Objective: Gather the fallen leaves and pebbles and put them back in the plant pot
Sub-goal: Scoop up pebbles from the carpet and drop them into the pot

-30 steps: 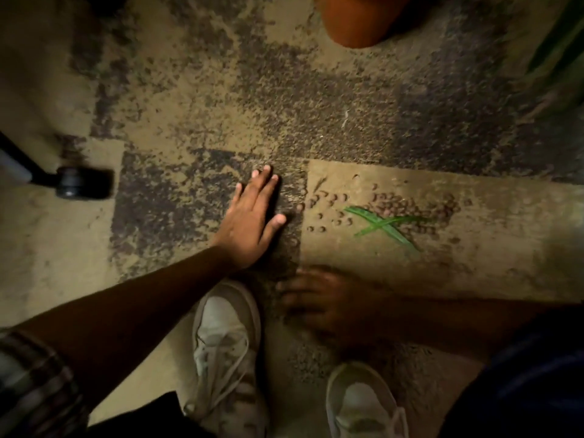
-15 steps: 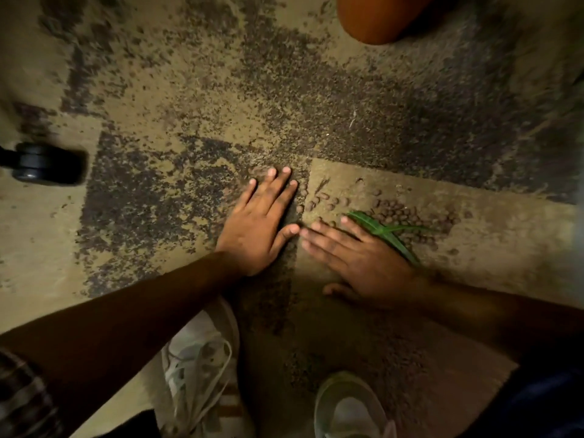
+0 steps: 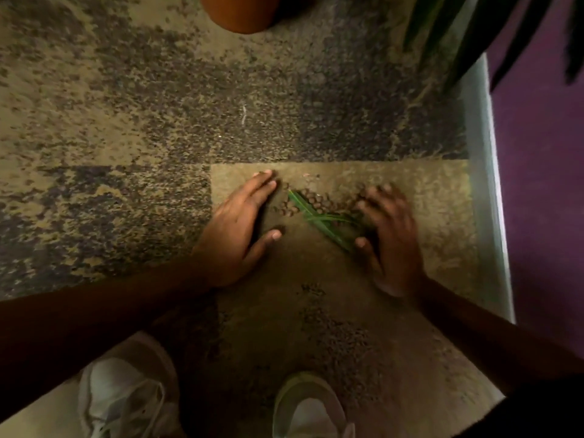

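— Where are the hands?

— I see both down on the floor (image 3: 126, 90), a mottled carpet. The left hand (image 3: 235, 230) stands on its edge, fingers straight and together, thumb spread toward me, at the left side of the spill. The right hand (image 3: 390, 235) sits at the right side, fingers lightly bent and spread over the pebbles there; it is blurred.

— Is either one holding anything?

— The left hand's grip is wide open, holding nothing; its fingertips touch the floor beside the pebbles. For the right I cannot tell whether the fingers only rest on the pebbles or have closed on any; the blur hides it.

— And the things to gather?

— The pebbles (image 3: 303, 202) lie in a loose brown cluster between the two hands, on a plain tan patch of carpet. The leaves (image 3: 325, 221), narrow and green, lie crossed over the cluster's near side, one tip reaching close to the right thumb. A few stray pebbles sit beyond the left fingertips.

— The pot?

— The pot (image 3: 243, 14), orange, stands at the top edge of my view, well apart from the spill, cut off by the frame. Dark green foliage (image 3: 458, 33) hangs in at the top right corner.

— Anything else?

— Two pale shoes (image 3: 126, 399) at the bottom edge, and a white skirting (image 3: 486, 184) with a purple wall (image 3: 543, 169) along the right.
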`<state>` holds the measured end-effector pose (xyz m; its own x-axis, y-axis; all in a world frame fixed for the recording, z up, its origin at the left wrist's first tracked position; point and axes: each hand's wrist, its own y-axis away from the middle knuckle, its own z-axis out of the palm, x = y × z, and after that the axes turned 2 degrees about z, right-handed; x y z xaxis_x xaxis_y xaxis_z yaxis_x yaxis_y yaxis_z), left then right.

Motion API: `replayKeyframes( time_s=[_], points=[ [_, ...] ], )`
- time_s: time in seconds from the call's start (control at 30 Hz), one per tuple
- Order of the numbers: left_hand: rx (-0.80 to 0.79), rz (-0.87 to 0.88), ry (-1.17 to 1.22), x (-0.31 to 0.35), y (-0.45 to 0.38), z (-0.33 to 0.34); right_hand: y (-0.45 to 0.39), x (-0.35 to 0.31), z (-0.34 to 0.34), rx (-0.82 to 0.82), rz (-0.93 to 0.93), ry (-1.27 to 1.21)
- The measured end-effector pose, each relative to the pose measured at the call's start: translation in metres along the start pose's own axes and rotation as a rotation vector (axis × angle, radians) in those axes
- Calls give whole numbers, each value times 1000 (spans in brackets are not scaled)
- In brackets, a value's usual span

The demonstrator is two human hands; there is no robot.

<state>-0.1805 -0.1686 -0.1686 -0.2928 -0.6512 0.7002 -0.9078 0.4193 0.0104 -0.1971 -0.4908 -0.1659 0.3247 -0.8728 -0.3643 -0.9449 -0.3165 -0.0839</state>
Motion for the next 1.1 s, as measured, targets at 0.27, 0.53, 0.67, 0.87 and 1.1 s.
replayKeyframes(
  time_s=[0.27,0.53,0.67,0.87,1.1],
  points=[
    [105,-254,-281,-5,-4,-1,-20,-15,22,-46,340,104],
    [83,-35,216,47,-17,36,-57,-72,43,4,-80,-242],
    [189,-74,142,30,-10,12,-62,-62,23,328,75,-440],
    [-22,-222,-425,4,-10,18,-46,-34,29,-77,193,67],
    [-38,-92,-372,22,-21,42,-56,-74,52,-87,-117,-57]
  ],
)
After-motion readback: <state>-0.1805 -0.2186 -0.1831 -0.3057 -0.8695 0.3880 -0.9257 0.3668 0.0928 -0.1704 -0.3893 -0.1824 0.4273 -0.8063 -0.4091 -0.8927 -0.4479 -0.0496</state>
